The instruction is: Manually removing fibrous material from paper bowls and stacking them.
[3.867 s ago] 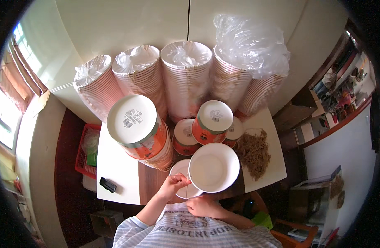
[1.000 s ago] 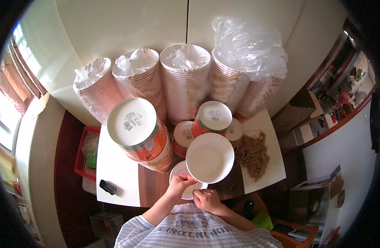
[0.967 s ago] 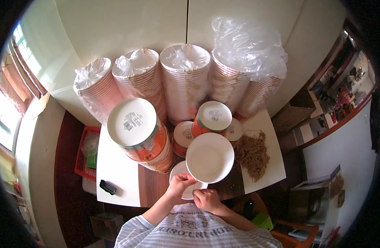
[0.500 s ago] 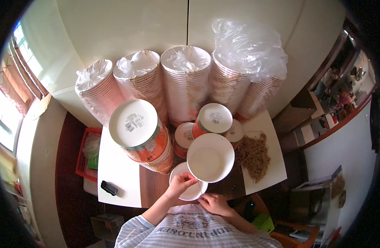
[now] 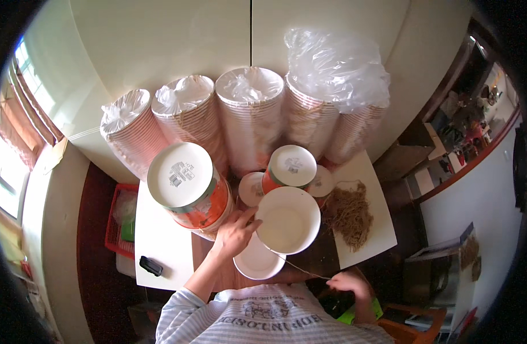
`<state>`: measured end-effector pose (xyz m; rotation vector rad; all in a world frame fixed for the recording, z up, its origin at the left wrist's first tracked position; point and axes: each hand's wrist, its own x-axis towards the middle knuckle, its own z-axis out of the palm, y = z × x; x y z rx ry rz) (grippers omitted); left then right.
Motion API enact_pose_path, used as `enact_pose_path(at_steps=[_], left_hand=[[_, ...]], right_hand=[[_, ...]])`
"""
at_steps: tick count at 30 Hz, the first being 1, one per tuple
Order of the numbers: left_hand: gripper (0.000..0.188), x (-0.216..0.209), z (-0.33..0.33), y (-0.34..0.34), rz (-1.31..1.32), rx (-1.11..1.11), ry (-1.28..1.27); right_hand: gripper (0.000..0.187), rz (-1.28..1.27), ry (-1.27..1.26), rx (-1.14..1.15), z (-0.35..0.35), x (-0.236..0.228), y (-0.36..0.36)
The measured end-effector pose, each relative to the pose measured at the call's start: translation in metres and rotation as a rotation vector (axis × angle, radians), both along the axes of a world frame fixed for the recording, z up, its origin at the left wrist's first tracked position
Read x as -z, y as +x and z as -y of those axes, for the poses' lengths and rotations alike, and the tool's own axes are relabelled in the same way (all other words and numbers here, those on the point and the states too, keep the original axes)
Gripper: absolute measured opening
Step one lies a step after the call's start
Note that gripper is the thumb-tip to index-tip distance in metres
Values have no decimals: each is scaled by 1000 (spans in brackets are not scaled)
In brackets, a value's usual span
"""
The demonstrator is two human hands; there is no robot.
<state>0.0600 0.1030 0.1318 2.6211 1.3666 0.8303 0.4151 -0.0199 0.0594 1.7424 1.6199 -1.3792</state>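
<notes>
An upright white paper bucket point(image 5: 289, 221) is in front of me, with its open mouth facing up. My left hand point(image 5: 235, 234) is at its left rim, fingers and thumb closed against the edge. A thin brown twine point(image 5: 303, 270) runs from the bucket's near rim to my right hand point(image 5: 348, 282), which pinches its end out to the right. Below and partly behind that bucket is a second white paper bucket point(image 5: 256, 261), also mouth up. A bundle of loose brown twine point(image 5: 350, 217) lies at the table's right side.
Tall plastic-wrapped stacks of paper buckets point(image 5: 250, 123) line the back. Upside-down orange buckets point(image 5: 181, 178) stand at the left, smaller upside-down ones point(image 5: 293, 166) in the middle. A black object point(image 5: 151, 266) lies on the white tabletop point(image 5: 166, 241). A red crate point(image 5: 119, 215) stands left.
My right hand has moved right, drawing the twine out into a long taut line. My left hand has gone from the near rim up to the bucket's left rim.
</notes>
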Motion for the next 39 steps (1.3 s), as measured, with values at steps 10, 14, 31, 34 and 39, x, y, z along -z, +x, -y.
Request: enact_pose_path(at_steps=[10, 14, 31, 34, 39], left_hand=[[25, -24, 59, 33, -30, 350, -86], [29, -10, 71, 45, -52, 372, -77], [22, -33, 47, 60, 944, 296, -794], [18, -29, 45, 60, 933, 368, -820], [13, -26, 30, 43, 787, 249, -714]], right_hand=[[27, -579, 1641, 1043, -50, -60, 6], [33, -1446, 1622, 672, -82, -109, -43], [42, -2128, 661, 589, -88, -149, -145], [43, -2112, 648, 580, -86, -145, -144], [12, -1852, 818, 145, -93, -136, -122]])
